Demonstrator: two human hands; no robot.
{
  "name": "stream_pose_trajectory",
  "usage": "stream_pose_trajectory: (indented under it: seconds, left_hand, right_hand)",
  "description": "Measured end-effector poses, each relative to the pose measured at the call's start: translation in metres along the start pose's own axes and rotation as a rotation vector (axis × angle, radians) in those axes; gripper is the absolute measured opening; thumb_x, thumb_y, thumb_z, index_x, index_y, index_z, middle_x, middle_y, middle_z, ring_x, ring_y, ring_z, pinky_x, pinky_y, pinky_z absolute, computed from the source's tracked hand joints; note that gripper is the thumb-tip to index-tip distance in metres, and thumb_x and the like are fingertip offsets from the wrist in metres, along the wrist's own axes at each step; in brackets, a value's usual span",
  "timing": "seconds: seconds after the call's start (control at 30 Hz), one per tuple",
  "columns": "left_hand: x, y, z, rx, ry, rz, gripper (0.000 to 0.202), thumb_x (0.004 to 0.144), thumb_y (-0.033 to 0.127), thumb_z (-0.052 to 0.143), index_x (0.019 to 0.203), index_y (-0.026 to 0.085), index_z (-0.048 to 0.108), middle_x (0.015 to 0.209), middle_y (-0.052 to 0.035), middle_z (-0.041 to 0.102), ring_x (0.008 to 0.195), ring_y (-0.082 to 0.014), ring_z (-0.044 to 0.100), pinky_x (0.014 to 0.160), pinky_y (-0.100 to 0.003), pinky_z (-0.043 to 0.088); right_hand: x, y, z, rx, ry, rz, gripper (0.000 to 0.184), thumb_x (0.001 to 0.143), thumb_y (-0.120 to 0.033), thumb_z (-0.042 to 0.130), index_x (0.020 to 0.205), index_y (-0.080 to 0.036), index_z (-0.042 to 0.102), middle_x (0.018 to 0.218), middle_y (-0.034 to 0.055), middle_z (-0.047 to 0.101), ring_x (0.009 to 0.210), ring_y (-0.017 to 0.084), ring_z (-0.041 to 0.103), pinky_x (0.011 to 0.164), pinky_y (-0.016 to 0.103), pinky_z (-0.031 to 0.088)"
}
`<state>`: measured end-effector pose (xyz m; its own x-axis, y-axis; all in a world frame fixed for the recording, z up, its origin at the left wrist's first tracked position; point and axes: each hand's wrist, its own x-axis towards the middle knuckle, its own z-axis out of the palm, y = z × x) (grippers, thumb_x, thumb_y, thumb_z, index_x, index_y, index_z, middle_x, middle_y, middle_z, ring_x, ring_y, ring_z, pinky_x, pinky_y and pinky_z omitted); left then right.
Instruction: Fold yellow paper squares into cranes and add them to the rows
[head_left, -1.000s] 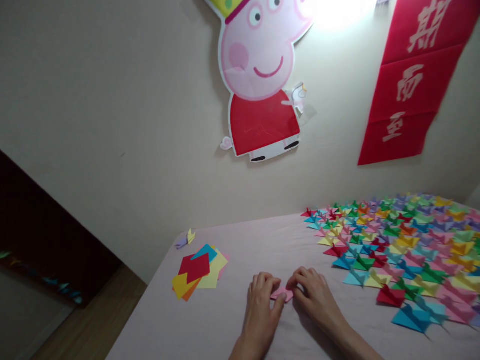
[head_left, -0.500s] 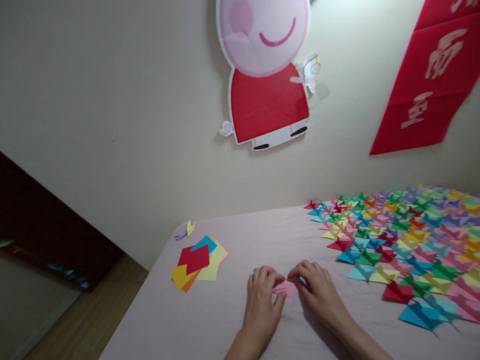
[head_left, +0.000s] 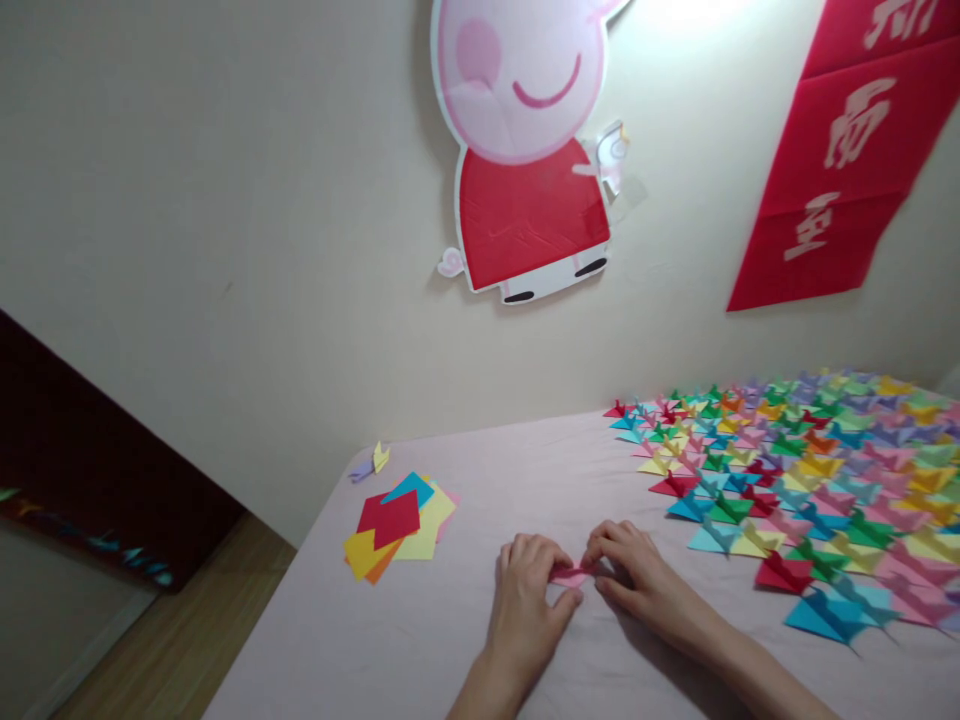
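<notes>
A small folded pink paper (head_left: 571,575) lies on the pale pink tabletop (head_left: 420,640) between my two hands. My left hand (head_left: 529,595) curls its fingers over the paper's left end and pinches it. From the right, my right hand (head_left: 634,578) grips the paper's other end with bent fingers. Both wrists rest near the table surface. Most of the paper is hidden under my fingertips.
A loose stack of coloured paper squares (head_left: 397,525) lies left of my hands. Two small folded pieces (head_left: 373,463) sit near the table's far left corner. Rows of several coloured origami cranes (head_left: 810,490) fill the right side. A cartoon pig cutout (head_left: 529,150) and red banner (head_left: 840,160) hang on the wall.
My fingers have closed tighter on the pink paper, which looks narrower and more folded. The view has shifted slightly; hands stay in the same spot.
</notes>
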<state>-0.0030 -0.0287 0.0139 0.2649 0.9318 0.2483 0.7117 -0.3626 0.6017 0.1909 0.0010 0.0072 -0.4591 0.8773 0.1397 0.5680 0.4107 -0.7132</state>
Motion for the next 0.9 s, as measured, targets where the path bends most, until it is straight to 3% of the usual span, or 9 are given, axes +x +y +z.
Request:
stream_pose_trajectory:
  seconds: [0.2, 0.4, 0.63, 0.9]
  left_hand:
    - [0.001, -0.004, 0.002, 0.010, 0.009, 0.014, 0.010, 0.087, 0.018, 0.070, 0.089, 0.023, 0.061, 0.093, 0.0004, 0.065, 0.092, -0.0211, 0.053, 0.083, -0.035, 0.035]
    - [0.001, -0.004, 0.001, 0.008, -0.015, 0.023, 0.017, 0.081, 0.019, 0.075, 0.091, 0.023, 0.061, 0.095, -0.0003, 0.064, 0.095, -0.0222, 0.053, 0.084, -0.035, 0.035]
    - [0.003, -0.008, 0.003, 0.047, -0.003, 0.030, 0.013, 0.084, 0.021, 0.073, 0.090, 0.022, 0.062, 0.094, -0.0006, 0.063, 0.093, -0.0216, 0.052, 0.082, -0.034, 0.036]
    - [0.005, -0.010, 0.002, -0.031, 0.042, 0.027, 0.006, 0.092, 0.023, 0.064, 0.086, 0.022, 0.063, 0.089, -0.0008, 0.065, 0.090, -0.0209, 0.054, 0.081, -0.033, 0.038]
  right_hand:
    - [0.001, -0.004, -0.004, -0.040, -0.010, -0.021, 0.015, 0.078, -0.013, 0.059, 0.088, -0.024, 0.065, 0.097, 0.0045, 0.064, 0.097, 0.025, 0.053, 0.090, 0.042, 0.040]
    - [0.010, -0.005, 0.000, -0.098, 0.000, -0.062, 0.010, 0.084, -0.016, 0.059, 0.085, -0.022, 0.067, 0.092, 0.0050, 0.064, 0.092, 0.024, 0.055, 0.085, 0.040, 0.041]
    - [0.011, -0.006, -0.006, -0.079, -0.055, -0.114, 0.004, 0.086, -0.020, 0.062, 0.087, -0.022, 0.065, 0.094, 0.0048, 0.064, 0.092, 0.024, 0.055, 0.086, 0.040, 0.041]
    - [0.021, -0.003, -0.002, -0.024, -0.039, -0.075, 0.014, 0.088, -0.021, 0.056, 0.076, -0.021, 0.063, 0.085, 0.0047, 0.066, 0.086, 0.023, 0.056, 0.085, 0.041, 0.041]
